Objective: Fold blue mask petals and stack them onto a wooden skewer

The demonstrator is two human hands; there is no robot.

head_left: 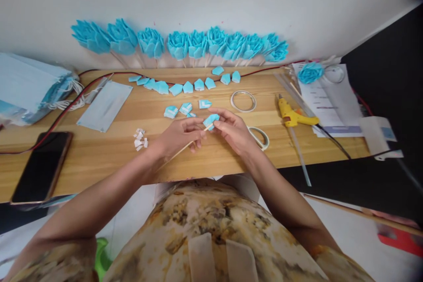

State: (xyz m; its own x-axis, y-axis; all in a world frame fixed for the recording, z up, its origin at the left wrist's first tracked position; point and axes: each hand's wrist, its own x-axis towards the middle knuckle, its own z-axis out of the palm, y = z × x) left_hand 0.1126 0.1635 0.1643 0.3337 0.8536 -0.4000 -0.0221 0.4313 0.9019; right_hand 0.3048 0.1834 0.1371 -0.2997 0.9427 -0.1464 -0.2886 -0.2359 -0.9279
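My left hand (180,136) is closed on a thin wooden stick (185,146) that slants down toward my wrist. My right hand (233,130) pinches a folded blue petal (210,120) against the stick's upper tip. Both hands hover over the wooden table (109,150) near its front edge. Just behind them lie three folded blue petals (185,108). A row of several more petals (188,86) runs along the back of the table.
Finished blue flowers on sticks (180,45) lean against the wall. Two tape rings (243,101), a yellow glue gun (294,116), white paper scraps (140,139), a phone (42,166), a face mask (105,105), a mask stack (31,88) and papers (327,101) surround the hands.
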